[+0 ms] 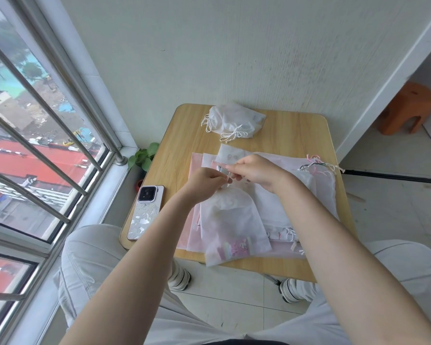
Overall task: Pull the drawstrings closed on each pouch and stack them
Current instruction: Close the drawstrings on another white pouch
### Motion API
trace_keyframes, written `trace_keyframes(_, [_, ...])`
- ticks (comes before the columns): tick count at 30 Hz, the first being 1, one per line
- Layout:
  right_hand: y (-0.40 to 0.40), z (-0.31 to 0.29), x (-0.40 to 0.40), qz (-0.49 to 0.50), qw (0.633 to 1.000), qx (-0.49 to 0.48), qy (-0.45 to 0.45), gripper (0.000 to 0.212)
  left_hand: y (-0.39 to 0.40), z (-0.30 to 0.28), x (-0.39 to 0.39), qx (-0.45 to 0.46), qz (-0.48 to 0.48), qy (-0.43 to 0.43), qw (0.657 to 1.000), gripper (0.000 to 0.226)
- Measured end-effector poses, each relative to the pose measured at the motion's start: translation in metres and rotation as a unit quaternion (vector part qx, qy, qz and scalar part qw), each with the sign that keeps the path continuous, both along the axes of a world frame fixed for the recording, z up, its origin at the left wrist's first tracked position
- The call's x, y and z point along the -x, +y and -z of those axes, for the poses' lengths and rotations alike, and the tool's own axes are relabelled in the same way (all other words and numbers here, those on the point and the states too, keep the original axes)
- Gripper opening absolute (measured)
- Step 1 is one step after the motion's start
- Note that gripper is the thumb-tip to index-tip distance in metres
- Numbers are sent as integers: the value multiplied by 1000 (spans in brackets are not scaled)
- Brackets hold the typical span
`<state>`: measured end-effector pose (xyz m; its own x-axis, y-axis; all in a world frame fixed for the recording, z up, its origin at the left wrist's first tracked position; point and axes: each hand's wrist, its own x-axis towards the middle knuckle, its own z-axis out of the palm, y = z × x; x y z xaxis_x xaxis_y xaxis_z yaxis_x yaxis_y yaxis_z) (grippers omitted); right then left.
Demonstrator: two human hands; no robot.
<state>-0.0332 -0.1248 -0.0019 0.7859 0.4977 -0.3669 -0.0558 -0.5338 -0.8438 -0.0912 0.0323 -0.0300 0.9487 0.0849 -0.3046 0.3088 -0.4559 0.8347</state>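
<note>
While the translucent white drawstring pouch [230, 225] lay atop flat pouches on the small wooden table [174, 145], the left hand [205, 179] and right hand [256, 170] pinched its thin white drawstrings [228, 177].

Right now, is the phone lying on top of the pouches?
No, the phone lies on the bare table at its left edge, beside the spread pouches.

Nothing here reads clearly to me. A pouch [279, 235] near my right arm bears small red print, too blurred to make out. My phone [144, 212] case shows only a pattern.
</note>
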Motion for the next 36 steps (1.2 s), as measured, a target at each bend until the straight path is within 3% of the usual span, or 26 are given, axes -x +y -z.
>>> trace_keyframes(5, [3, 6, -3, 47, 996, -81, 2, 17, -1, 5, 3, -31, 50, -15, 998, 33])
trace_keyframes(8, [3, 11, -3, 89, 985, -146, -35, 29, 0, 7, 1, -5, 32, -22, 999, 27])
trace_keyframes(10, [1, 14, -1, 98, 984, -133, -64, 31, 1, 6, 0, 42, 15, -5, 999, 29])
trace_keyframes(13, [0, 18, 5, 61, 992, -100, -43, 16, 4, 3, 0, 99, -1, 28, 995, 33])
trace_keyframes(19, [1, 25, 7, 36, 993, -68, -86, 16, 5, -2, 1, 136, -18, 59, 989, 27])
trace_keyframes(26, [-2, 25, 1, -8, 992, -5, -126, 10, 4, 1, 1, 104, -13, 53, 993, 30])
trace_keyframes(33, [-18, 15, -1, -108, 986, 90, -90, 14, 6, 12, 1, 96, -37, -1, 995, 29])
trace_keyframes(36, [-19, 10, 0, -120, 985, 97, -72, 3, 0, 13, 0, 79, -40, -19, 996, 26])
